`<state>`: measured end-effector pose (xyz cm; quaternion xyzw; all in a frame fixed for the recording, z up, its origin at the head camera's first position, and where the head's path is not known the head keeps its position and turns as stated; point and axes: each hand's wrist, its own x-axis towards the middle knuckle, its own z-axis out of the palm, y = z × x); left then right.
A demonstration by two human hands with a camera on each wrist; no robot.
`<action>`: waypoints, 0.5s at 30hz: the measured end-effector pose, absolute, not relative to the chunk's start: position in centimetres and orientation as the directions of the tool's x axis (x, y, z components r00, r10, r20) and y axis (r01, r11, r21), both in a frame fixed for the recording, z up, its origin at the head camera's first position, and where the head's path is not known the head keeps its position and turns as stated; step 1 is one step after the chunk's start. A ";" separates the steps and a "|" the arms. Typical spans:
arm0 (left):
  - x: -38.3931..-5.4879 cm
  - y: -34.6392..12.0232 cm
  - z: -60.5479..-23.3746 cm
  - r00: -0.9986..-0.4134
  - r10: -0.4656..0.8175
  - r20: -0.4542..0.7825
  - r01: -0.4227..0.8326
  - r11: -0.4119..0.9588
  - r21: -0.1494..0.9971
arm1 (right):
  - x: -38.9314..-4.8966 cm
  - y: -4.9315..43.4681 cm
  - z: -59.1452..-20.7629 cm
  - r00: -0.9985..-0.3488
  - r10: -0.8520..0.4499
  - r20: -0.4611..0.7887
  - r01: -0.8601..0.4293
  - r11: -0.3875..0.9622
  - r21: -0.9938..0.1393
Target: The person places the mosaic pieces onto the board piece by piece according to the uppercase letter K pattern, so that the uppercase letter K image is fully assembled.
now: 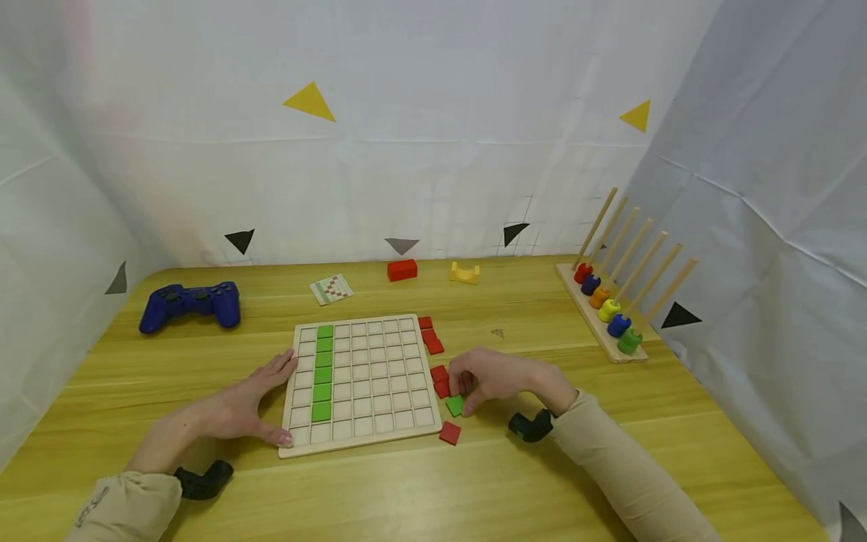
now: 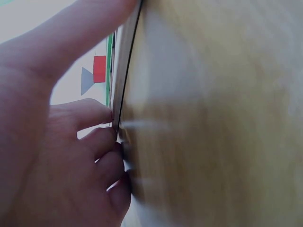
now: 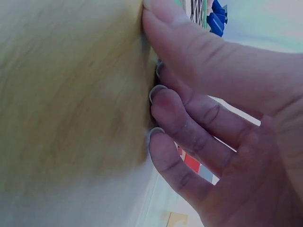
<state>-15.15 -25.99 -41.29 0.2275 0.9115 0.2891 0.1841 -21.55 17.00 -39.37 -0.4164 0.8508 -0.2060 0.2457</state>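
Observation:
A wooden grid board (image 1: 369,381) lies on the table with several green tiles (image 1: 323,375) filling most of its second column. My left hand (image 1: 233,403) rests along the board's left edge, fingers stretched out and thumb on the near left corner. At the board's right side my right hand (image 1: 491,376) has its fingers bent and its thumb lowered at a loose green tile (image 1: 454,406), pinching it at the tabletop. Red tiles (image 1: 432,342) lie beside the board's right edge, some partly behind the right fingers. One red tile (image 1: 450,433) sits nearer the front.
At the back stand a red block (image 1: 403,270), a yellow arched block (image 1: 464,273) and a small pattern card (image 1: 331,289). A blue game controller (image 1: 190,305) lies far left. A wooden peg stand (image 1: 603,320) with coloured beads is at the right, its rods upright.

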 end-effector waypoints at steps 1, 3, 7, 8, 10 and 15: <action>-15.2 -26.0 -41.3 -0.830 0.519 -0.206 0.306 0.732 0.609 | -21.6 17.0 -39.4 -0.533 -0.810 -0.245 -0.609 0.568 -0.554; -15.2 -26.0 -41.3 -0.830 0.519 -0.205 0.310 0.733 0.605 | -21.6 17.1 -39.5 -0.534 -0.811 -0.240 -0.612 0.566 -0.552; -15.3 -26.0 -41.4 -0.833 0.512 -0.209 0.305 0.740 0.599 | -21.8 17.2 -39.7 -0.535 -0.812 -0.233 -0.616 0.563 -0.550; -15.3 -26.1 -41.4 -0.832 0.515 -0.207 0.308 0.739 0.599 | -21.8 17.2 -39.8 -0.535 -0.813 -0.231 -0.617 0.563 -0.549; -15.3 -26.0 -41.4 -0.833 0.512 -0.210 0.303 0.739 0.601 | -21.8 17.2 -39.8 -0.537 -0.812 -0.231 -0.615 0.564 -0.551; -15.1 -26.0 -41.3 -0.830 0.519 -0.204 0.307 0.730 0.611 | -21.8 17.3 -39.7 -0.537 -0.810 -0.234 -0.611 0.566 -0.554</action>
